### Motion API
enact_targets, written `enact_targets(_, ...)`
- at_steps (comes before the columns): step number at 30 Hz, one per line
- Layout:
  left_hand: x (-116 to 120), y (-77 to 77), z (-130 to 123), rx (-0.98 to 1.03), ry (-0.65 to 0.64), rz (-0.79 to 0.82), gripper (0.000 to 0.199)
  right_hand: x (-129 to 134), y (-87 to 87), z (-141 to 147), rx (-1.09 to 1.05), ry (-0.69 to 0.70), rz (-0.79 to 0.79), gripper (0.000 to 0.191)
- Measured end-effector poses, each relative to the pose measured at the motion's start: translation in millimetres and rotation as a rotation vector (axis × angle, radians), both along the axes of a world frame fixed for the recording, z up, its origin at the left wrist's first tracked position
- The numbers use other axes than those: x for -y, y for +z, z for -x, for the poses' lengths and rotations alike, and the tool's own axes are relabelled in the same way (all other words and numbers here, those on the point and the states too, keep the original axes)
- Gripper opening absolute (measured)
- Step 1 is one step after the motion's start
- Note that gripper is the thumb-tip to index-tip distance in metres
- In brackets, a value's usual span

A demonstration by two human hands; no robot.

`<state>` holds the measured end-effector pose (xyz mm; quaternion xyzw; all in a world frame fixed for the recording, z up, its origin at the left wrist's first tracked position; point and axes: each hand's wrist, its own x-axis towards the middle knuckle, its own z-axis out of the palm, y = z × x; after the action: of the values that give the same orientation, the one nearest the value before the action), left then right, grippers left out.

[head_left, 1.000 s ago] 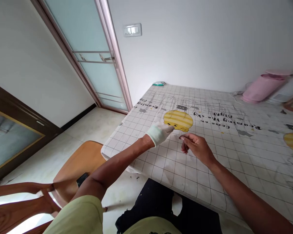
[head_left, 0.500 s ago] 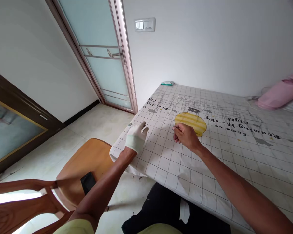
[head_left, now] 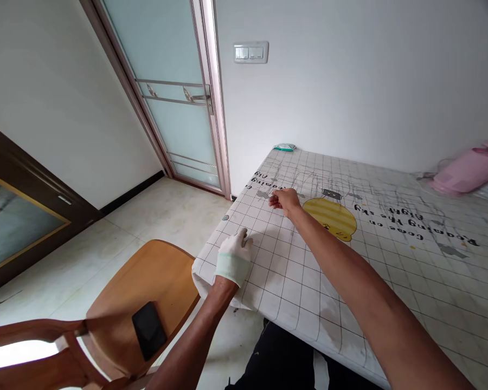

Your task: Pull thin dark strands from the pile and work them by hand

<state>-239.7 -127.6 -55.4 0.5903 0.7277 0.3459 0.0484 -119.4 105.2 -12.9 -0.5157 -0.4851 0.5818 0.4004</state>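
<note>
Both arms out, reaches over a gridded tablecloth (head_left: pixel 293 292), holding the hands apart. With the left hand (head_left: pixel 236 249), wearing a white glove (head_left: pixel 228 265) with a pale green cuff, reaches beside the left edge of the surface, close to its near left corner, thumb parted from loosely bent fingers; cannot confirm contact with the cloth. With the right hand (head_left: pixel 283 200), bare, reaches farther toward the far left corner, fingers curled inward; cannot tell of anything pinched there. Shows a yellow balloon print (head_left: pixel 329 214) just right of that hand, partly under the forearm, and a green-and-white packet (head_left: pixel 284 147) beyond, at the far left corner. Shows a dark flat object (head_left: pixel 149 330) on a wooden chair (head_left: pixel 162 260), left of the surface.
</note>
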Motion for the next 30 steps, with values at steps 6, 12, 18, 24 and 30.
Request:
enact_targets(6,11.5,2.8,5.5,-0.125,-0.142,-0.044,0.03,-24.9,-1.0,23.4,0.046,-0.033,0.093,0.015)
enact_targets(12,21.4,5.8,6.7,-0.14,-0.146,-0.016,0.03,-26.4,-12.1,37.0,0.099,-0.033,0.149,0.011)
enact_targets(18,18.7,7.8,5.9,-0.16,-0.171,-0.003,0.03,-20.6,-22.9,39.6,0.183,-0.003,0.162,0.014)
enact_targets(24,32.8,15.0,9.5,-0.179,-0.211,-0.019,0.029,-11.1,-22.1,34.1,0.286,0.016,0.133,0.023)
enact_targets(30,30.7,17.8,13.8,-0.174,-0.204,0.017,0.029,5.5,-16.5,16.1,0.261,0.073,0.072,0.018)
